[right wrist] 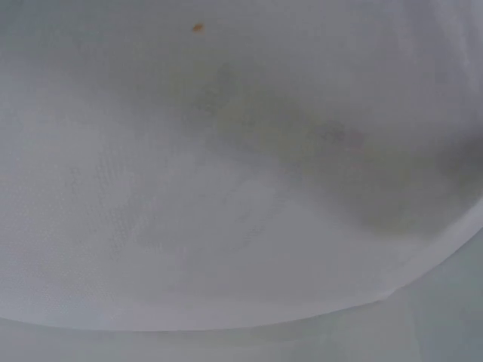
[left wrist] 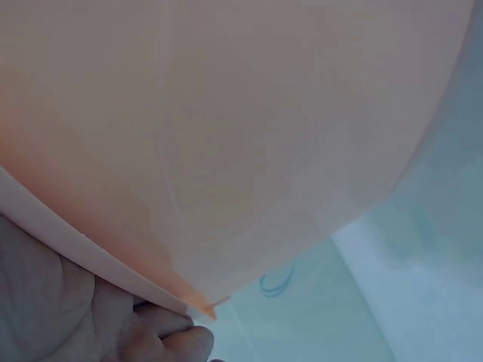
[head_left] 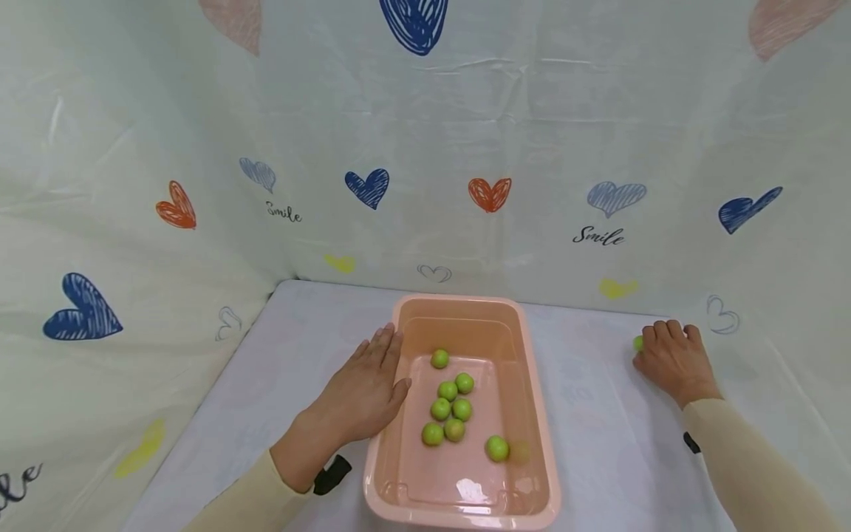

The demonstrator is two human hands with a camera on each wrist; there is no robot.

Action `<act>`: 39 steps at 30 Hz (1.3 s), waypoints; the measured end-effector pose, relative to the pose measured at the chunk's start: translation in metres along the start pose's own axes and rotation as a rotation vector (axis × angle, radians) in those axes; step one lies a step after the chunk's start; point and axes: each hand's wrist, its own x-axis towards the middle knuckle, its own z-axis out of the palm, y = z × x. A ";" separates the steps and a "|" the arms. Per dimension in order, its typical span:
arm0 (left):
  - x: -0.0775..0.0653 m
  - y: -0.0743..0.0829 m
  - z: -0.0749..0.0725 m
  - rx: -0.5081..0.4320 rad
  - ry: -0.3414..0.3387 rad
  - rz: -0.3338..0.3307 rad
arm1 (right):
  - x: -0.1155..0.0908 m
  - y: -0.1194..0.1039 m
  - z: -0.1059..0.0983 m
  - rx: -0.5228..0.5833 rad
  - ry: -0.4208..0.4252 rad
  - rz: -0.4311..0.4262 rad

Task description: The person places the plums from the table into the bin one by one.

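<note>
A pink plastic bin [head_left: 544, 443] stands on the table with several small round green fruits that look like limes [head_left: 448, 390] on its floor. My left hand [head_left: 362, 388] lies along the bin's left rim, fingers straight and close together, thumb over the edge. In the left wrist view, the fingers [left wrist: 162, 332] rest against the outside of the bin wall [left wrist: 249, 136]. Far to the right, at the back of the table, my right hand [head_left: 678, 360] holds a lime [head_left: 638, 343] in curled fingers, palm down. Most of that lime is hidden behind the fingers.
A white cloth [head_left: 585, 414] covers the table. Behind and to the left hangs a pale curtain [head_left: 425, 125] printed with hearts and lettering, meeting the table's back edge. The right wrist view holds only white cloth [right wrist: 189, 226] with a small brown speck [right wrist: 198, 28].
</note>
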 end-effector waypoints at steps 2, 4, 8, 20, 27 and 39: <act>0.000 0.000 0.000 0.002 -0.003 -0.002 | 0.003 -0.001 -0.002 -0.023 -0.001 -0.007; 0.000 0.000 -0.001 0.005 -0.006 -0.006 | 0.006 -0.001 -0.004 -0.038 -0.012 -0.009; 0.001 0.000 -0.001 0.003 -0.012 -0.012 | 0.014 -0.005 -0.010 -0.049 -0.034 -0.017; 0.002 -0.001 -0.002 0.020 -0.023 -0.009 | 0.041 -0.031 -0.038 -0.088 -0.052 -0.070; 0.002 0.000 -0.003 0.032 -0.020 -0.005 | 0.062 -0.049 -0.054 0.036 0.144 -0.058; 0.002 0.002 -0.003 0.045 -0.020 -0.012 | 0.090 -0.085 -0.103 0.188 0.318 -0.083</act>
